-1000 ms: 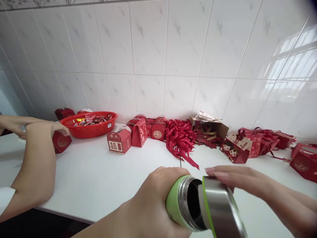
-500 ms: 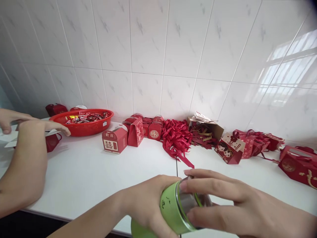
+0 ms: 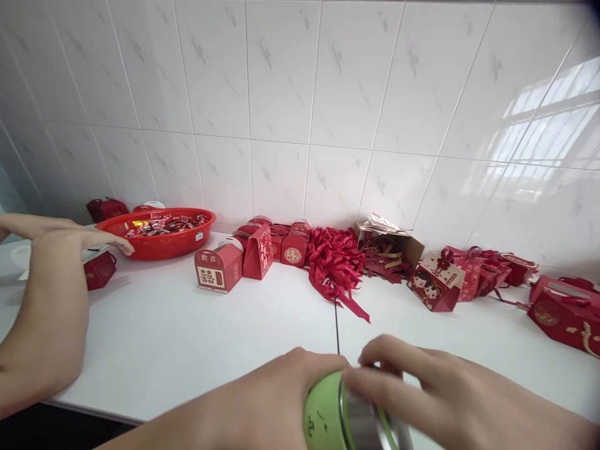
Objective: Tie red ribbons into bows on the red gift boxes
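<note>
My left hand [image 3: 276, 400] is wrapped round the green body of a flask [image 3: 323, 417] at the bottom middle of the view. My right hand [image 3: 422, 400] has its fingers closed over the flask's steel lid [image 3: 363, 422], which sits on the mouth. Both hands hover above the near edge of the white counter [image 3: 187, 337]. The lower part of the flask is cut off by the frame.
Another person's arm and hands [image 3: 51, 275] work at the far left over a small red box [image 3: 98, 270]. A red basket of sweets [image 3: 162, 230] stands behind. Red gift boxes [image 3: 218, 269], a heap of red ribbons [image 3: 337, 259], a cardboard box [image 3: 391, 247] and more red boxes [image 3: 562, 309] line the tiled wall.
The open flask has been covered: my right hand brought the steel lid onto its mouth and now grips it. Both hands and the flask have sunk lower in view.
</note>
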### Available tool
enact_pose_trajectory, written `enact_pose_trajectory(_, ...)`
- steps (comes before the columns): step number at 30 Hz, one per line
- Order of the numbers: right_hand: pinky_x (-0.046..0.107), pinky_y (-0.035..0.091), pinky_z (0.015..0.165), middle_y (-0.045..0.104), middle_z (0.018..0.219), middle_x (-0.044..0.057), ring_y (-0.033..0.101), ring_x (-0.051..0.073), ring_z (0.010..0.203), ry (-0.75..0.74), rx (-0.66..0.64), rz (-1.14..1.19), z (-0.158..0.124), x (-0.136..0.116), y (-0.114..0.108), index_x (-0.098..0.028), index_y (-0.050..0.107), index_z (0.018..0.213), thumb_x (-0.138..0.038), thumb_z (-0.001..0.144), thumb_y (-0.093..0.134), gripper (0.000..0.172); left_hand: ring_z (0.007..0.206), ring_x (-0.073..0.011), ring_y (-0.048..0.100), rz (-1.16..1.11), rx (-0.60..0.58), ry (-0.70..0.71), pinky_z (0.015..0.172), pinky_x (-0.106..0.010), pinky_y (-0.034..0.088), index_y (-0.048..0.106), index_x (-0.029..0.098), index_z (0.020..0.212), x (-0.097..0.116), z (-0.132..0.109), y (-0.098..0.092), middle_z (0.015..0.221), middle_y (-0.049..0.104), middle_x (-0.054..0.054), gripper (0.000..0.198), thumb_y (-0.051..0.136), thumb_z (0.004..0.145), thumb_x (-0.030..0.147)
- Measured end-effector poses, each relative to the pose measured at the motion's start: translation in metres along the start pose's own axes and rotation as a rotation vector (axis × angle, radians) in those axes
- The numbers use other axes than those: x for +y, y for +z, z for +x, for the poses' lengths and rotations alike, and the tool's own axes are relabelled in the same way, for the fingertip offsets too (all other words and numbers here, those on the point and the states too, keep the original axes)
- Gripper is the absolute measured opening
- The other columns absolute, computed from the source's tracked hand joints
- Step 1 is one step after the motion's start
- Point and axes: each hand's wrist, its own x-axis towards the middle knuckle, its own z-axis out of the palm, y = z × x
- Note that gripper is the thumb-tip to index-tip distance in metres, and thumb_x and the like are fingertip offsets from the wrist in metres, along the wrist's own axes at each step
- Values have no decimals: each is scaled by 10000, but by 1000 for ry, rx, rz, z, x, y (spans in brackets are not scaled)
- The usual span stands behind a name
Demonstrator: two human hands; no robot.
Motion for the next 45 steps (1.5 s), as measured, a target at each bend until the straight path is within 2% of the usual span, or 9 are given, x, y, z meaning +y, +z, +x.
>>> enact_pose_trajectory(3, 264, 461, 463, 616, 680, 46, 563, 158, 521, 344, -47, 29, 9, -1, 14, -185, 587, 841, -579, 905, 399, 441, 624, -136, 517, 263, 336, -54, 516, -216, 391, 557, 214, 810, 11, -1, 14, 767, 612, 25, 242, 656, 608, 300)
enact_pose_trajectory(7, 299, 446, 480, 587, 585, 52, 567, 192, 522, 609, -149, -2, 14, 8, 21, -182, 580, 725, -596, 940, 219, 590, 634, -156, 502, 428, 422, -45, 551, -241, 368, 510, 206, 748, 2, 10, 23, 742, 588, 5, 217, 616, 560, 230)
enact_pose_trajectory(11, 317, 539, 663, 635, 1115, 130, 660, 239, 873, 355, -70, 33, 7, 15, 4, -196, 451, 1327, -585, 859, 513, 611, 642, -146, 519, 232, 368, -107, 571, -235, 390, 539, 211, 861, -6, 13, 11, 773, 610, 28, 343, 705, 566, 266)
enact_pose_trajectory(14, 271, 544, 717, 460, 1367, 100, 652, 194, 934, 123, -119, 42, 1, 16, -7, -340, 345, 1403, -317, 838, 652, 644, 780, -172, 562, -16, 271, -70, 687, -261, 447, 552, 193, 1005, -8, 10, 0, 887, 630, 14, 514, 781, 552, 280)
enact_pose_trajectory(18, 234, 504, 637, 514, 1220, 73, 630, 126, 787, 58, -151, 49, 5, 17, 0, -341, 461, 1288, -72, 880, 474, 489, 844, -183, 572, -132, 137, -10, 736, -267, 462, 570, 189, 1017, -9, 8, -3, 958, 635, 7, 542, 802, 535, 277)
enact_pose_trajectory(26, 282, 330, 479, 555, 673, 6, 498, 172, 533, 394, -140, -55, 15, 13, 30, -176, 478, 946, -476, 874, 493, 309, 629, -129, 493, 293, 370, -71, 542, -219, 389, 567, 208, 846, -12, 13, 7, 765, 610, 33, 269, 656, 599, 263)
enact_pose_trajectory(30, 268, 402, 519, 579, 981, 83, 553, 162, 634, 34, -9, -41, 11, 22, 36, -188, 418, 1181, -610, 876, 433, 520, 743, -144, 551, -46, 141, 59, 638, -220, 452, 586, 208, 1000, -8, 12, 9, 883, 629, 32, 441, 729, 586, 257)
enact_pose_trajectory(36, 258, 382, 512, 574, 829, 26, 477, 130, 522, -360, 241, -290, 14, 18, 38, -270, 498, 1063, -222, 886, 426, 196, 802, -188, 628, -17, 130, -23, 635, -221, 483, 632, 185, 900, 10, 0, 16, 857, 665, 9, 254, 635, 645, 182)
enact_pose_trajectory(45, 242, 210, 435, 500, 748, 39, 358, 110, 444, 438, 137, -298, 49, -5, 42, -186, 508, 900, -395, 948, 259, 328, 650, -159, 607, 323, 669, -4, 520, -221, 439, 510, 224, 869, -16, 13, 18, 779, 661, 17, 230, 615, 671, 271)
